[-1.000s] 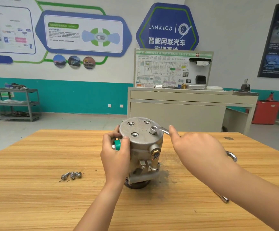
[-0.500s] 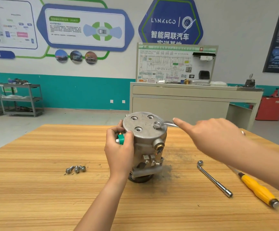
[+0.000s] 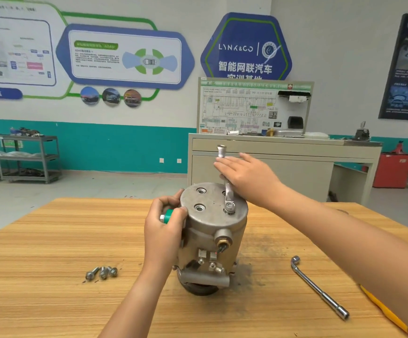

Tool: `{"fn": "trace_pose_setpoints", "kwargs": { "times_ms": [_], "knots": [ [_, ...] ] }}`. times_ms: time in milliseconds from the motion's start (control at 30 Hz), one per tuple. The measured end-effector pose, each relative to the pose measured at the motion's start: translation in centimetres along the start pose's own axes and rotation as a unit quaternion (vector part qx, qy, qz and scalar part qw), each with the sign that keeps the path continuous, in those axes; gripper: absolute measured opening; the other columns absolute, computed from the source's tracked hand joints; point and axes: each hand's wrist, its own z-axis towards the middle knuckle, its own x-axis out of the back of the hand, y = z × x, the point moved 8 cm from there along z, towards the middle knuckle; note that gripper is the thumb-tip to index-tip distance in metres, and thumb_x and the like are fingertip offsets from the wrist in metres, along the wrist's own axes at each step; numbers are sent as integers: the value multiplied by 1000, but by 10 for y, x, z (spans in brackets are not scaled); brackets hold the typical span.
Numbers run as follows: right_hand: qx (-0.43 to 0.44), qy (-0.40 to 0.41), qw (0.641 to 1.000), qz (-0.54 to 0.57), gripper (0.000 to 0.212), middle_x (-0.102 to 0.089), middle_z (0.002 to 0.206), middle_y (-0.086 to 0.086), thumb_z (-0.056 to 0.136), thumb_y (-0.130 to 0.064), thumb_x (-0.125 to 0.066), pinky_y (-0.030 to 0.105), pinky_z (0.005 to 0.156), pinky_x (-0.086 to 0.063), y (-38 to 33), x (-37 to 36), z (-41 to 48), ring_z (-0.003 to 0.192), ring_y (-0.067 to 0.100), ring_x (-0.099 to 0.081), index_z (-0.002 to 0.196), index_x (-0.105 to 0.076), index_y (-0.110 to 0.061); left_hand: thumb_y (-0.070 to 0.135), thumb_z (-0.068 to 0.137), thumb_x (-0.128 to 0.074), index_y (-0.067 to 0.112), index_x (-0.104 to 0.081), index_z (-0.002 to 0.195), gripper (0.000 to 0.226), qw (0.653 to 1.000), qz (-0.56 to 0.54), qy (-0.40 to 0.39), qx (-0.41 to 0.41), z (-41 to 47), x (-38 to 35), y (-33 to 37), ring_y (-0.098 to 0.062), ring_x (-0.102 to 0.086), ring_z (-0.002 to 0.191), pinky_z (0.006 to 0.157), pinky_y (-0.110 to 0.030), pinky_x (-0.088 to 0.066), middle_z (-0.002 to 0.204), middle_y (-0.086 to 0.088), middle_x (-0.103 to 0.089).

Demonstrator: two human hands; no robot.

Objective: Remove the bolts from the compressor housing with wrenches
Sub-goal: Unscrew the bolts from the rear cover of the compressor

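The grey compressor housing (image 3: 212,230) stands upright on the wooden table (image 3: 52,240). My left hand (image 3: 164,235) grips its left side, fingers curled round the rim beside a green cap (image 3: 167,215). A ring wrench (image 3: 228,193) sits on a bolt (image 3: 229,205) at the front right of the top plate, its handle pointing away from me. My right hand (image 3: 249,176) lies across the handle with straight fingers, pressing on it. Two holes in the top plate are empty (image 3: 199,207). Three loose bolts (image 3: 102,273) lie on the table to the left.
An L-shaped socket wrench (image 3: 317,289) lies on the table to the right of the housing. A yellow-handled screwdriver (image 3: 383,311) lies beyond it, partly under my right forearm. A grey cabinet (image 3: 259,167) stands behind the table.
The wrench handle has swung counterclockwise, from pointing right to pointing away from me, with my right hand pushing it. My left hand has kept its grip on the housing.
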Motion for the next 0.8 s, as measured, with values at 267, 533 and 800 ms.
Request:
{"fn": "trace_pose_setpoints", "kwargs": {
  "times_ms": [267,533,800],
  "knots": [
    [-287,-5,944,163,31,-60,71,15,97,-15,-38,41,62,-43,35,47,-28,69,38,-57,125,-47,-5,4,85,-53,18,-52,82,14,999,12,39,-7,-11,8,1,-8,-58,76,56,-30,-43,109,18,-67],
    [-221,-280,934,-17,62,-29,57,-7,95,-20,-33,26,42,-15,-17,73,-88,52,16,-30,143,1,-39,10,85,-57,25,-52,81,17,996,31,78,-25,-25,4,3,-26,-60,103,79,-46,-49,111,22,-62],
    [-179,-333,922,-77,73,-28,58,-3,85,-1,-34,27,40,-17,-30,65,-72,48,18,-26,147,-2,-24,9,85,-57,25,-53,82,17,995,35,83,-37,-26,2,4,-8,-60,100,81,-44,-49,101,33,-58]
  ]
}}
